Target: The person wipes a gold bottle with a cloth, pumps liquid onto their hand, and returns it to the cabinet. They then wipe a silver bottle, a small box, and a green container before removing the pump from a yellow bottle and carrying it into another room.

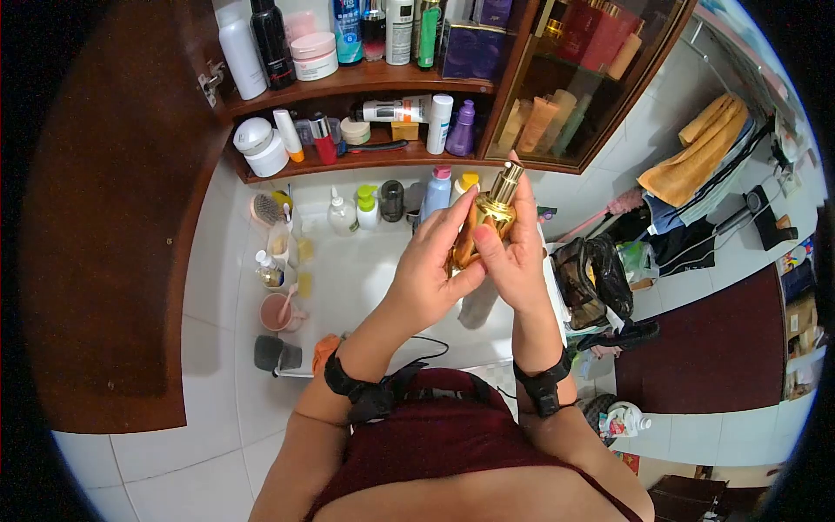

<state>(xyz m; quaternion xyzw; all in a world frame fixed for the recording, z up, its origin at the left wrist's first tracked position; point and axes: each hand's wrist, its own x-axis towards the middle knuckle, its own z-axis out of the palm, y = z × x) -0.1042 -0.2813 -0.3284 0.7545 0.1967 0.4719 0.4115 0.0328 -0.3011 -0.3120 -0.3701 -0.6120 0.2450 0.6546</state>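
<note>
Gold bottle (496, 207): above the counter (344, 278), between both hands, pump end tilted up toward the lower shelf (339, 160).
Left hand (522, 261): curled on bottle, thumb across its front.
Right hand (430, 265): curled round opposite side; lower part of bottle partly hidden by the hands.
Behind bottle: yellow-capped bottle (469, 181), partly covered; blue bottle (436, 196) beside it.
Counter, back: green pump bottle (368, 210), white bottle (342, 215), dark jar (392, 201).
Counter, side: pink cup (275, 312).
Lower shelf: purple bottle (462, 129), white tube.
Outer edges: cabinet door (109, 217) open; orange towel (703, 148) hanging.
</note>
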